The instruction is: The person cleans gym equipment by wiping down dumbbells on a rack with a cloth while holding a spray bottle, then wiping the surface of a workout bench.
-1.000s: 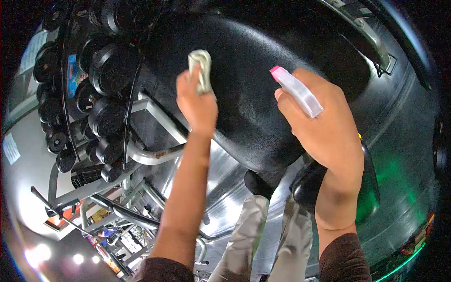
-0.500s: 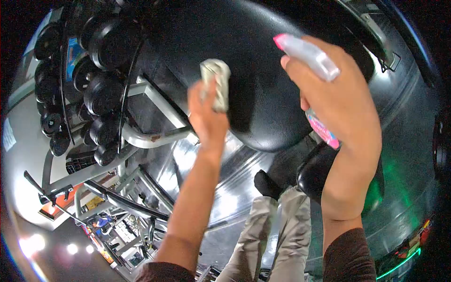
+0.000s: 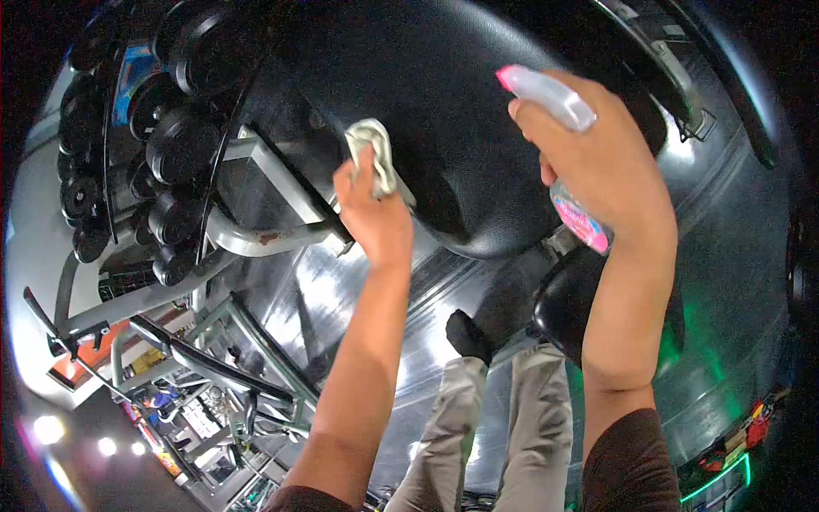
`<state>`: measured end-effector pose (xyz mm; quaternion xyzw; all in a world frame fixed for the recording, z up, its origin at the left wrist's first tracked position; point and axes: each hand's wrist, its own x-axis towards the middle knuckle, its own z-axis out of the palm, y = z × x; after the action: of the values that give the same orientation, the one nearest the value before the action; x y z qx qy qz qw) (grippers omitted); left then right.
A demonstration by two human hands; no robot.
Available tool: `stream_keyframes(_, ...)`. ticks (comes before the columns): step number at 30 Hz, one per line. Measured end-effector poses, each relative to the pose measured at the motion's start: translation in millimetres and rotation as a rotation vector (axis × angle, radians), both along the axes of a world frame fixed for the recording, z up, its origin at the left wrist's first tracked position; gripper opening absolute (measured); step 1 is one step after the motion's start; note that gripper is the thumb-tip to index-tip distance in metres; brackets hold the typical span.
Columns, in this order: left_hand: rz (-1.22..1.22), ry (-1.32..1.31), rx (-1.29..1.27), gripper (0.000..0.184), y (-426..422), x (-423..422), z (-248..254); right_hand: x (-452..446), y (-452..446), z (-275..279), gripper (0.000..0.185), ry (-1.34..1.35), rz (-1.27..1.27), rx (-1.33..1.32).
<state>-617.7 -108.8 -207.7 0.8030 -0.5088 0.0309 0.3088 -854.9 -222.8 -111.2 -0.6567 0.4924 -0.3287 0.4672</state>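
A folded pale cloth is gripped in my left hand, at the left edge of a large black padded bench. Whether the cloth presses on the padding there is hard to tell. My right hand is wrapped round a spray bottle with a whitish head and a pink nozzle pointing left. Below the palm shows the bottle's clear body with a pink label. This hand is held above the right part of the bench, and its fingers partly hide the bottle's neck.
Black dumbbells fill a rack on the left, with its grey metal frame close to my left hand. A smaller black pad lies below the bench. Gym machines stand at lower left. My foot is on the dark shiny floor.
My left hand and the cloth have shifted slightly left, to the bench's edge. The right hand still holds the spray bottle, slightly further left. The whole view has tilted a little.
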Motion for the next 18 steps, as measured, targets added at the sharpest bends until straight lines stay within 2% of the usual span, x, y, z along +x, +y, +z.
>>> stream_keyframes(2,-0.037,0.075,0.010,0.060,20,-27,7,-17,10,7,0.031,0.057,0.037,0.228)
stream_keyframes(4,-0.060,0.150,0.022,0.063,32,-47,14,-36,23,2,0.029,0.065,0.027,0.119)
stream_keyframes(6,-0.065,0.186,0.043,0.057,39,-48,14,-52,38,6,0.026,-0.018,-0.054,0.303)
stream_keyframes(8,-0.006,0.274,0.047,0.048,41,-47,12,-63,42,2,0.022,-0.007,-0.064,0.327)
stream_keyframes(9,0.040,0.208,0.101,0.041,39,-51,15,-69,47,-2,0.021,-0.081,-0.093,0.287)
stream_keyframes(10,0.031,0.231,0.096,0.063,39,-52,15,-75,53,-5,0.020,-0.153,-0.123,0.256)
stream_keyframes(12,0.023,0.172,0.094,0.061,40,-53,11,-80,55,-9,0.018,-0.177,-0.115,0.278)
stream_keyframes(14,0.016,0.170,0.078,0.059,37,-53,8,-80,54,-19,0.018,-0.165,-0.110,0.101)
stream_keyframes(16,0.017,0.162,0.057,0.057,35,-48,6,-79,58,-12,0.015,-0.112,-0.094,0.085)
stream_keyframes(18,0.016,0.208,0.062,0.048,28,-40,10,-75,59,-14,0.018,0.035,-0.024,-0.112)
